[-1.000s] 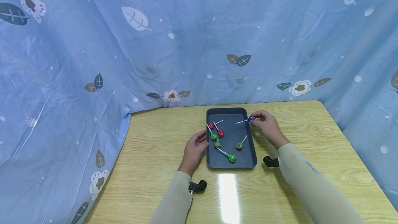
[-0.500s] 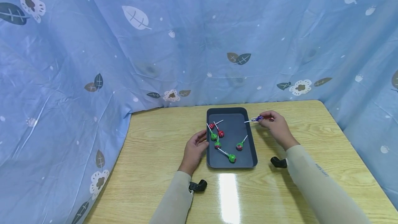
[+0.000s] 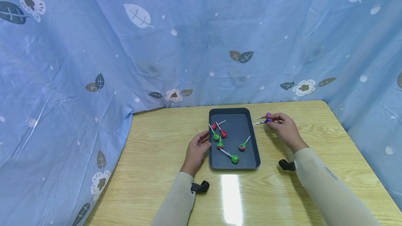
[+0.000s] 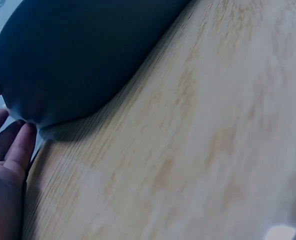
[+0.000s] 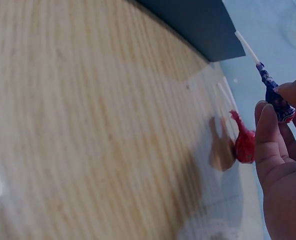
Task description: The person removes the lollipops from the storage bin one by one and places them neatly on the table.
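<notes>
In the head view, my right hand (image 3: 285, 130) is just right of the dark grey tray (image 3: 232, 165). It pinches a blue-purple wrapped lollipop (image 5: 275, 97) between thumb and fingertips, white stick pointing left toward the tray. A pink-red wrapped lollipop (image 5: 245, 145) lies on the table just beyond that hand. My left hand (image 3: 196, 152) touches the tray's left side with relaxed fingers, and the left wrist view shows its fingertips against the outer wall. Inside the tray are red lollipops (image 3: 223, 134) and green-wrapped lollipops (image 3: 234, 158), mostly toward the left and front.
The wooden table (image 3: 157, 152) extends around the tray on every side. A blue patterned curtain (image 3: 188, 44) hangs behind it and along both sides. Each wrist carries a small black camera, such as the left wrist camera (image 3: 200, 187).
My right hand has carried the blue-purple lollipop rightward from over the tray's rim to the table beside it. The pink-red lollipop has come into clearer view. The left hand stays at the tray.
</notes>
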